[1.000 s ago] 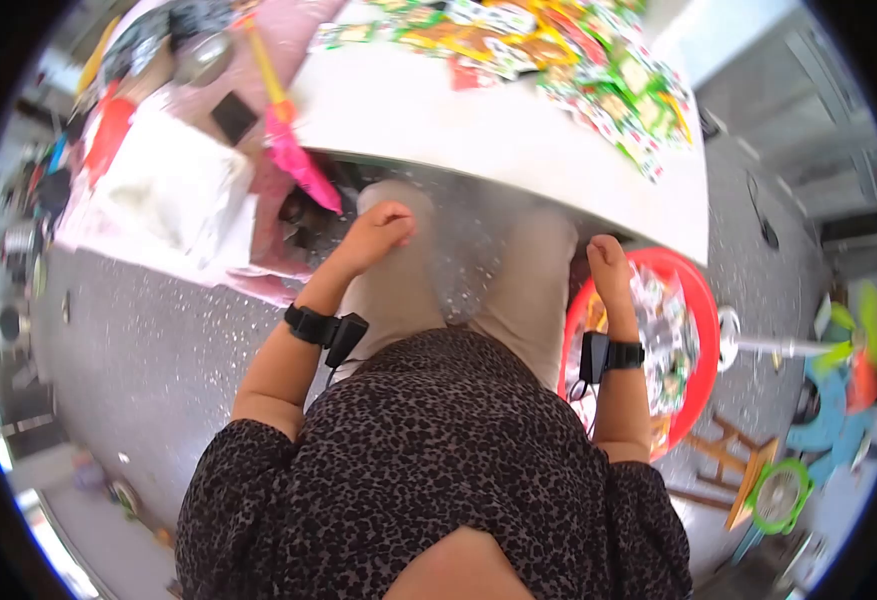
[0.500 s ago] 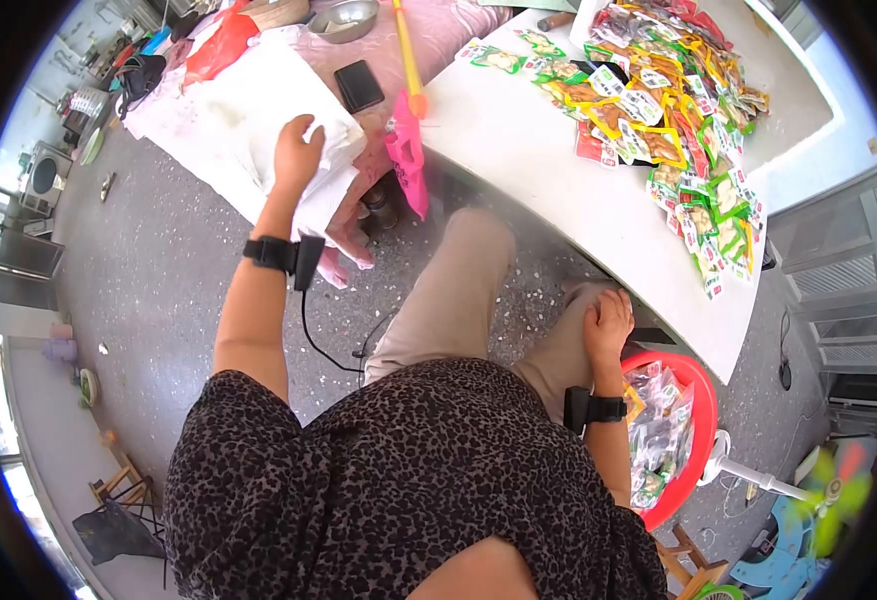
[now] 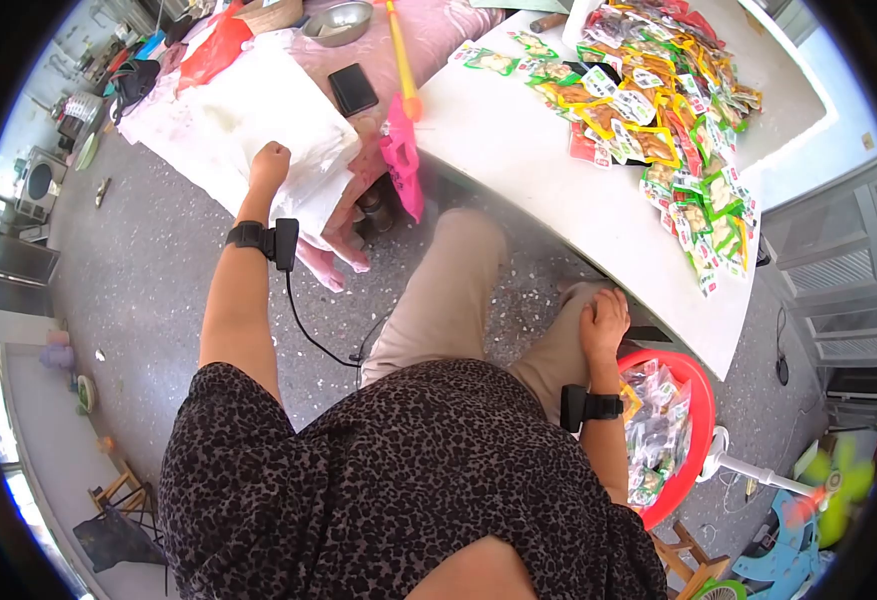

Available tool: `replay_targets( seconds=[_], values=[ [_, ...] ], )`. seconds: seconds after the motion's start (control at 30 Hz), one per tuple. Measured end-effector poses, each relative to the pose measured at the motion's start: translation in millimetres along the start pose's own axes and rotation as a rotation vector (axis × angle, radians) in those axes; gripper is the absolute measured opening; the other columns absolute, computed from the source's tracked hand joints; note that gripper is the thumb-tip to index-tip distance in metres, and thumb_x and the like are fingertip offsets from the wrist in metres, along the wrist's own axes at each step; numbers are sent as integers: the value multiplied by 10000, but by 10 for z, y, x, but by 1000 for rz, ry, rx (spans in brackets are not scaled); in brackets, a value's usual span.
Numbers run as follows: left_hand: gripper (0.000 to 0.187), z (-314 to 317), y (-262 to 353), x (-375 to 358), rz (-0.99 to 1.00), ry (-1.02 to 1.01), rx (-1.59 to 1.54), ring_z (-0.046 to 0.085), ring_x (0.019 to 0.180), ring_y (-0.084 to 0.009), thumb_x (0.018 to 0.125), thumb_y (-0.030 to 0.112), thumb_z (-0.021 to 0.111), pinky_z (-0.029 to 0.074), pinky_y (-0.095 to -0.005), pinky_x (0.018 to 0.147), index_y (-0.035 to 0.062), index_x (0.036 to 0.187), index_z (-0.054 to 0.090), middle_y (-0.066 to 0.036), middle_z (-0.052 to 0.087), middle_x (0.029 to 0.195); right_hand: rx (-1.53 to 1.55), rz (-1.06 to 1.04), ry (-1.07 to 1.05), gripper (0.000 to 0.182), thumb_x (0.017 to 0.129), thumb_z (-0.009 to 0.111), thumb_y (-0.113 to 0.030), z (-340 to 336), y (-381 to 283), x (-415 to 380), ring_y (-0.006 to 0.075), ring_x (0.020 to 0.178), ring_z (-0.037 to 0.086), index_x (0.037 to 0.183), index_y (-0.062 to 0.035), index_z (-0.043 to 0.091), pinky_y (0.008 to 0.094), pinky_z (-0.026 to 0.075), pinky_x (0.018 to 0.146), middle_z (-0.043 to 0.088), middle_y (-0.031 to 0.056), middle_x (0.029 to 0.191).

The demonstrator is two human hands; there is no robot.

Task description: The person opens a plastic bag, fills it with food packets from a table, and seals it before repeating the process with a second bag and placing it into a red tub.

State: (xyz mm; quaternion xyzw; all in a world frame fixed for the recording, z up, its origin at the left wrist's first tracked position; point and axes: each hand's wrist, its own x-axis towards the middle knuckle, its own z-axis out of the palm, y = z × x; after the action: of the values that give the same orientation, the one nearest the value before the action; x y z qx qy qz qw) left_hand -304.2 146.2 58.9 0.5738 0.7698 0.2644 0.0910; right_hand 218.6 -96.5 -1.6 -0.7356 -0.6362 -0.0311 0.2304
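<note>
My left hand (image 3: 270,166) is closed over the stack of white plastic sheets or bags (image 3: 283,105) on the pink-covered table at the left. Its fingers are curled in, and whatever they may grip is hidden. My right hand (image 3: 605,322) rests on my right knee with its fingers laid flat, holding nothing. Beside that wrist, a red tub (image 3: 700,410) on the floor holds clear and coloured packets (image 3: 658,425). Many small food packets (image 3: 648,120) in yellow, green and red lie heaped on the white table (image 3: 518,150).
A black phone-like object (image 3: 353,89), a metal bowl (image 3: 338,22) and a red bag (image 3: 216,55) lie on the pink cloth. A yellow stick (image 3: 401,60) and a pink plastic bag (image 3: 401,165) are between the tables. A fan (image 3: 838,485) stands at lower right.
My left hand has moved left and slightly down over the white stack, its fingers curling from loosely bent to closed. The stack's raised right edge lies flatter. My right hand stays on the knee.
</note>
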Motion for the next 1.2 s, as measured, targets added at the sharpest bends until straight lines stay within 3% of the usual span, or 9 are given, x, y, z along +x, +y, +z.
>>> replay_targets(
  seconds=[0.13, 0.33, 0.43, 0.5, 0.57, 0.67, 0.77, 1.07, 1.2],
  values=[
    [221, -227, 468, -330, 86, 63, -157, 544, 723, -291, 731, 192, 455, 417, -332, 660, 1, 773, 557, -169, 571, 767, 22, 12, 3, 192, 649, 528, -151, 12, 24, -10, 271, 1062, 395, 821, -67, 545, 423, 271, 863, 524, 54, 996],
    [137, -218, 1309, -1253, 378, -53, -328, 518, 658, -290, 731, 114, 460, 403, -347, 604, -3, 698, 523, -161, 529, 687, 197, -76, 83, 184, 651, 547, -94, -50, 2, 33, 279, 887, 504, 827, -40, 545, 360, 379, 766, 551, 109, 887],
    [92, -25, 1580, -1742, 575, -91, -411, 501, 662, -298, 706, 89, 484, 398, -357, 594, 10, 673, 517, -153, 514, 680, 654, 134, 66, 169, 691, 570, -86, -68, -277, 57, 218, 773, 540, 848, -28, 539, 297, 423, 676, 561, 101, 840],
    [62, 164, 1679, -1998, 660, -165, -460, 490, 666, -306, 692, 74, 494, 396, -362, 594, 16, 679, 512, -143, 509, 681, 973, 179, -83, 174, 734, 572, -116, -194, -544, 131, 131, 761, 524, 877, -27, 529, 251, 426, 654, 559, 57, 844],
    [57, 245, 1801, -2232, 690, -260, -480, 487, 665, -304, 691, 76, 493, 395, -365, 587, 21, 679, 504, -136, 502, 677, 1083, 191, -164, 190, 751, 562, -125, -220, -796, 184, 94, 768, 505, 906, -23, 518, 236, 428, 651, 548, 26, 831],
    [56, 307, 1935, -2474, 733, -381, -528, 482, 663, -303, 689, 80, 495, 391, -369, 580, 27, 673, 492, -130, 490, 668, 1427, 387, -306, 176, 771, 540, -141, -341, -1174, 198, 99, 745, 504, 897, -21, 511, 226, 428, 636, 535, 27, 809],
    [65, 356, 1949, -2620, 766, -472, -556, 473, 638, -271, 701, 82, 495, 378, -344, 564, 25, 672, 487, -119, 479, 654, 1472, 300, -496, 166, 792, 513, -164, -388, -1241, 207, 86, 734, 496, 887, -29, 502, 215, 425, 620, 520, 21, 796],
    [94, 248, 1889, -2773, 740, -590, -620, 452, 622, -138, 724, 94, 527, 370, -257, 551, 22, 777, 500, -58, 461, 684, 1602, 505, -485, 142, 810, 471, -180, -595, -1385, 27, 72, 700, 487, 848, -50, 510, 201, 418, 576, 513, 13, 784],
    [196, 228, 1936, -2777, 767, -530, -699, 435, 653, -110, 717, 116, 568, 375, -235, 567, 29, 873, 485, -39, 450, 751, 1594, 427, -518, 141, 815, 461, -191, -588, -1417, 29, 80, 696, 484, 851, -61, 504, 212, 422, 593, 511, 12, 789]
  ],
)
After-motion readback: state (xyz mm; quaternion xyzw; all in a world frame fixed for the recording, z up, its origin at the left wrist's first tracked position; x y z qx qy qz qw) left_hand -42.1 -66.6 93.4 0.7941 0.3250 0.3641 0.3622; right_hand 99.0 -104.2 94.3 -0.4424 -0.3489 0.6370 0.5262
